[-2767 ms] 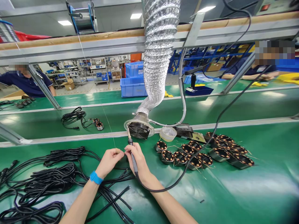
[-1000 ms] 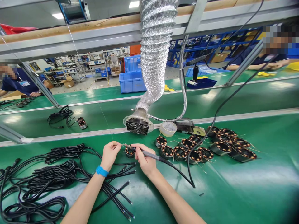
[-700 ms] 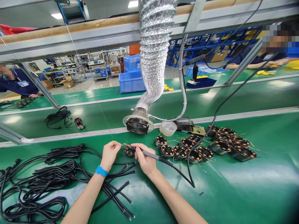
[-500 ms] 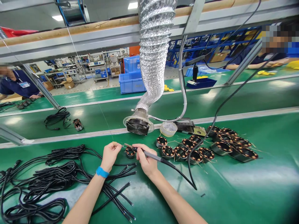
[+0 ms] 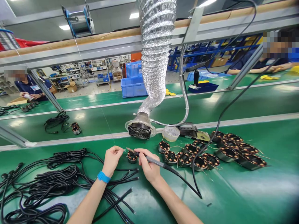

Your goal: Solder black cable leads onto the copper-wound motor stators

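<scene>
My right hand (image 5: 148, 165) is shut around the grey handle of a soldering iron (image 5: 151, 161), whose thin tip points left and ends just above a small copper-wound motor stator (image 5: 132, 157). My left hand (image 5: 112, 160) pinches a thin solder wire (image 5: 108, 127) running up from a spool (image 5: 79, 25) overhead. The wire's end sits close to the iron's tip, and my fingers partly hide it. Several matching stators (image 5: 190, 157) stand on the green belt to the right of my hands.
Several bundled black cables (image 5: 58, 183) lie left of my left arm. A fume extractor's fan head (image 5: 139, 130) on a foil duct (image 5: 155, 56) stands ahead, beside a clear cup (image 5: 171, 133) and an iron stand (image 5: 188, 130). Co-workers sit at the far left and right.
Compared with the oldest frame, a stator now stands between my hands, and the iron has gone from steep to nearly level, with its tip over the stator. The view has shifted slightly.
</scene>
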Demonstrator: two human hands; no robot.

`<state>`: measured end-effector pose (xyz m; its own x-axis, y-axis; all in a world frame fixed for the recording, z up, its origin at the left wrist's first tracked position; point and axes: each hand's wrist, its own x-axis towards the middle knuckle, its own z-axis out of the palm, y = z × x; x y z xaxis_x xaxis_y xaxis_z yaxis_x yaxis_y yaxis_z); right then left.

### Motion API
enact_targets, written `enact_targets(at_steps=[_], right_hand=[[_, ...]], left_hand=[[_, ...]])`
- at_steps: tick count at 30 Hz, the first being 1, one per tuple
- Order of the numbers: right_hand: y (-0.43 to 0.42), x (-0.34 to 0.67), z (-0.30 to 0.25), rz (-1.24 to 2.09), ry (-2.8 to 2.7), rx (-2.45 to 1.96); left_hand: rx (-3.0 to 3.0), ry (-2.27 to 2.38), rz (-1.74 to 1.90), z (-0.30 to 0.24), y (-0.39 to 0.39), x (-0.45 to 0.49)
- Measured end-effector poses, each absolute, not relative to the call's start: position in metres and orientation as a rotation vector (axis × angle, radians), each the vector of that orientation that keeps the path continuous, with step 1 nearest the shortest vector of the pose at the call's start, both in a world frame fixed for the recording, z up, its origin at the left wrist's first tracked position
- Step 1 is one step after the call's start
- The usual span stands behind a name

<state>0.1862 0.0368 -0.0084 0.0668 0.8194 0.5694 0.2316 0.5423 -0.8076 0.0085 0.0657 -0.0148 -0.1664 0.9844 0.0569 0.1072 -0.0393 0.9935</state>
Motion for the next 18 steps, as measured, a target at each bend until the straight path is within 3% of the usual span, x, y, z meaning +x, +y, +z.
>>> enact_targets(at_steps=[18], right_hand=[[0.036,0.1858,-0.0075,0.568,-1.459,-0.946]], left_hand=[[1.223,1.394,1.324,-0.0142,0.066,0.0085]])
